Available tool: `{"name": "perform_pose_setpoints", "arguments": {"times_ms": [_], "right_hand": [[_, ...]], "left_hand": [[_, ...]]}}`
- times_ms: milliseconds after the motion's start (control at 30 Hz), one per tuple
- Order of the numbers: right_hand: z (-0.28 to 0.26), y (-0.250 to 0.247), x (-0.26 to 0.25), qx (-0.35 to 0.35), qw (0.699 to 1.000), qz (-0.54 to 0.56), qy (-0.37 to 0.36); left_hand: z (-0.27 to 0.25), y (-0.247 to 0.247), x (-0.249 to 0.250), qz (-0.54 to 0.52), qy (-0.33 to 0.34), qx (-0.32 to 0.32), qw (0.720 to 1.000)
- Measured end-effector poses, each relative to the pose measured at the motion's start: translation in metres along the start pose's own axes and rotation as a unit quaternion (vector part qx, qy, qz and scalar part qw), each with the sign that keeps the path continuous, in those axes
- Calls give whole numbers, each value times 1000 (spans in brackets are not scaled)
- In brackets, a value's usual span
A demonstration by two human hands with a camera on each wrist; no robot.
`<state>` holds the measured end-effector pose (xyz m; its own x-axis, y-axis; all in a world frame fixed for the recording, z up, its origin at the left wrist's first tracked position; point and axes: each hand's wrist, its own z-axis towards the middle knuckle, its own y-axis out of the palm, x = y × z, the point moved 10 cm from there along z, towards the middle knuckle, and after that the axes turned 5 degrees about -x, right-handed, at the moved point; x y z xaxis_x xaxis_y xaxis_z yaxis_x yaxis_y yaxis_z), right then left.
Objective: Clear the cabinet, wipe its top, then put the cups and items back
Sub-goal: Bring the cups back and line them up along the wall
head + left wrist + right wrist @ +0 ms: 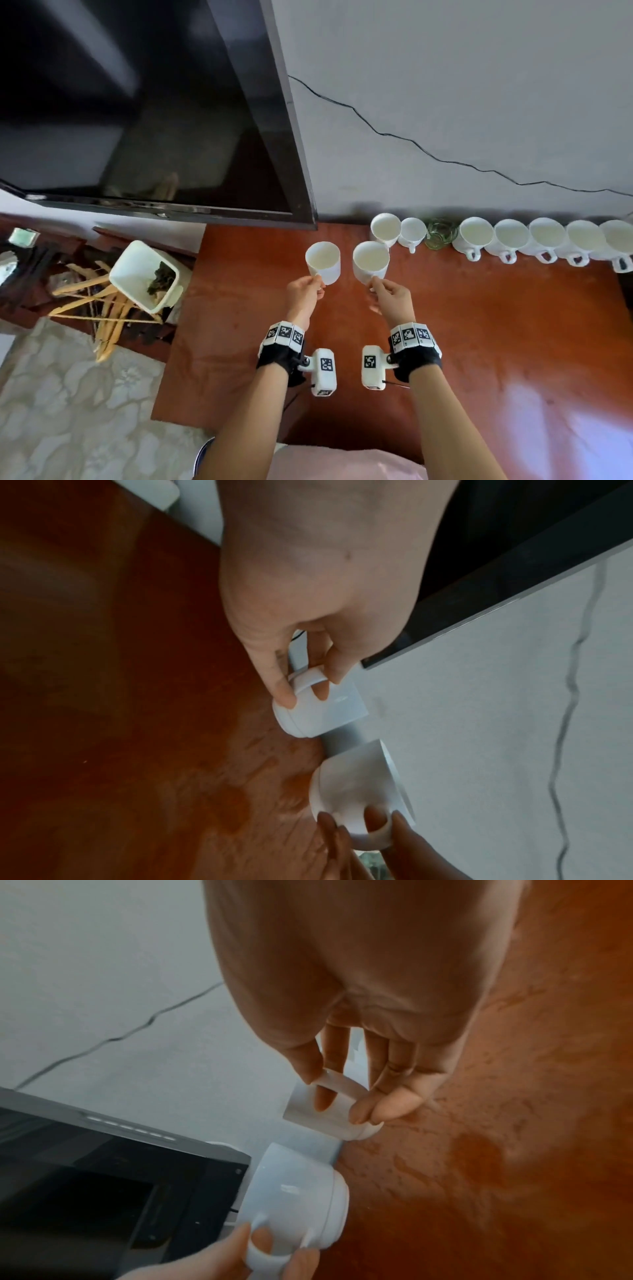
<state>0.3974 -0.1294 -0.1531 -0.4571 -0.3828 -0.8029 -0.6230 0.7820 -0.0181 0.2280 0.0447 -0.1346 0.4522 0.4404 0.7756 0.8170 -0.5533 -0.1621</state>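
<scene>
Fingers (284, 693) of left hand (303, 294) pinch handle of left cup (323, 262); right hand (392, 296) likewise pinches handle of right cup (371, 262). Both cups upright, mouths up, handles toward person, held side by side above cabinet top (479, 325), apart from each other. Row of white cups (510, 238) along wall behind them, handles facing person; glass item (441, 232) within row. Television (154, 120) left of cups. White bin (144, 275) beyond cabinet's left edge. Forearms extended forward, parallel.
</scene>
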Motion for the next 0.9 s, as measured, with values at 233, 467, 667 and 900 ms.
{"name": "perform_pose_setpoints", "arguments": {"times_ms": [233, 467, 667, 900], "right_hand": [[25, 27, 37, 26, 998, 23, 58], [58, 50, 54, 9, 998, 22, 65], [99, 59, 43, -18, 999, -14, 44], [136, 56, 21, -27, 998, -53, 30]], "left_hand": [[56, 9, -28, 8, -47, -30, 998], [97, 11, -36, 33, -44, -50, 997], [122, 14, -35, 36, -50, -53, 997], [140, 26, -21, 48, -49, -56, 996]]}}
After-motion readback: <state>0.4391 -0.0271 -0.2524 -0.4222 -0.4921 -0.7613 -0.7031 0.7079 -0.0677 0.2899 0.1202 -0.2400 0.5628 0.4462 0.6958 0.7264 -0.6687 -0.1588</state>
